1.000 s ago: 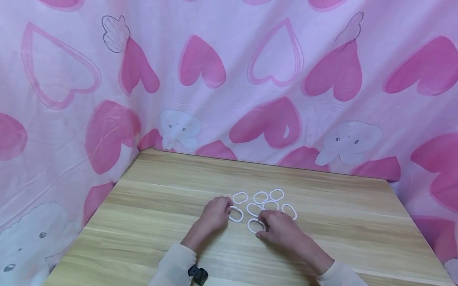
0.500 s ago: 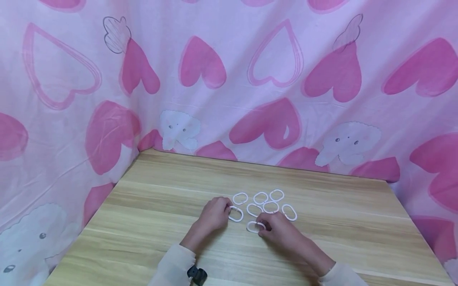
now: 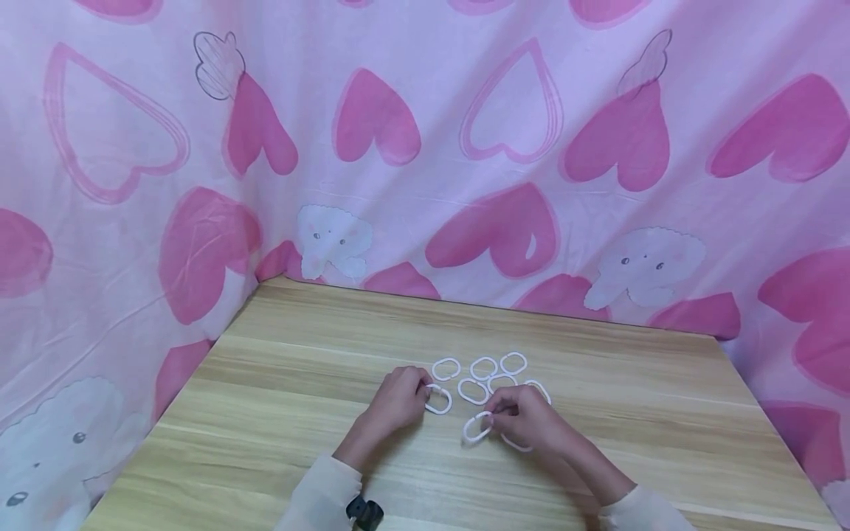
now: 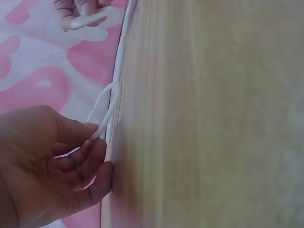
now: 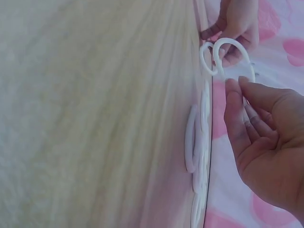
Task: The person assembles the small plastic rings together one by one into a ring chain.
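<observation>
My left hand [image 3: 396, 400] pinches a white oval ring [image 3: 448, 400] by its left end; the left wrist view shows thumb and fingertips on that ring [image 4: 112, 104]. To the right, my right hand [image 3: 531, 419] holds another white ring [image 3: 467, 431] between thumb and forefinger, tilted and raised off the table. In the right wrist view this ring [image 5: 234, 42] stands up from the fingertips. The two held rings are apart in the head view. Partly hidden under my right hand is a further ring [image 3: 515, 445].
Several white rings lie just behind the hands on the wooden table [image 3: 299, 354], among them one at the left [image 3: 435, 369] and one at the back right [image 3: 524, 362]. A pink heart-patterned cloth [image 3: 398, 192] hangs behind the table. A dark band [image 3: 365, 512] is on the left wrist.
The right hand has lifted and tilted its ring and shifted slightly right, covering part of the rightmost ring. A ring now shows beneath that hand. The left hand has barely moved.
</observation>
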`<state>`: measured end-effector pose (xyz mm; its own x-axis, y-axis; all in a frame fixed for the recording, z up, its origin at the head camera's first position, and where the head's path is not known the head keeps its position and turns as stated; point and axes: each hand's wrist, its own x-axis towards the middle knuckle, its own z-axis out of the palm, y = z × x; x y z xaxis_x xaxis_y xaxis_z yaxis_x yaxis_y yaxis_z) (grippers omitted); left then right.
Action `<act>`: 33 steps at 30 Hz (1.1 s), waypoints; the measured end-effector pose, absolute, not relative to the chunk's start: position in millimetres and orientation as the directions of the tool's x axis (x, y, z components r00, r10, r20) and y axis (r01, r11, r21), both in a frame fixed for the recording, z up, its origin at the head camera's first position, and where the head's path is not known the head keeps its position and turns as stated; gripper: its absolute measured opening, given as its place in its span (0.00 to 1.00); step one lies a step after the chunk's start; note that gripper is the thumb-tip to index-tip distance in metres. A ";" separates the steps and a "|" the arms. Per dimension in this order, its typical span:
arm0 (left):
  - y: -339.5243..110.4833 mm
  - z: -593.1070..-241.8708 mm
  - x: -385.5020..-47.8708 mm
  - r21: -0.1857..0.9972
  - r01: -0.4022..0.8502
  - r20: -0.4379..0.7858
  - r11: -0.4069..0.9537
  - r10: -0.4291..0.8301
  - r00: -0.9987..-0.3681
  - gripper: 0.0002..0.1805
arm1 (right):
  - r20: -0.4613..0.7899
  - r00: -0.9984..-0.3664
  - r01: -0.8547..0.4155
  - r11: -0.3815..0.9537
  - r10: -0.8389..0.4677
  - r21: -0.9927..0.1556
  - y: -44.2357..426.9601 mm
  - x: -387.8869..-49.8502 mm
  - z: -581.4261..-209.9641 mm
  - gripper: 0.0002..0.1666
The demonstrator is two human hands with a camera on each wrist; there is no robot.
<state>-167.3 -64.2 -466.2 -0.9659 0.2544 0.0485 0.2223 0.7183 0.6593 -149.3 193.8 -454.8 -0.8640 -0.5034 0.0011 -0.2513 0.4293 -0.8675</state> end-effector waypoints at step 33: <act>-60.9 -461.3 -161.9 0.802 0.300 0.101 0.517 0.377 -0.921 0.04 | 0.095 -0.871 -0.317 0.404 -0.482 -0.858 184.6 -172.0 -446.4 0.12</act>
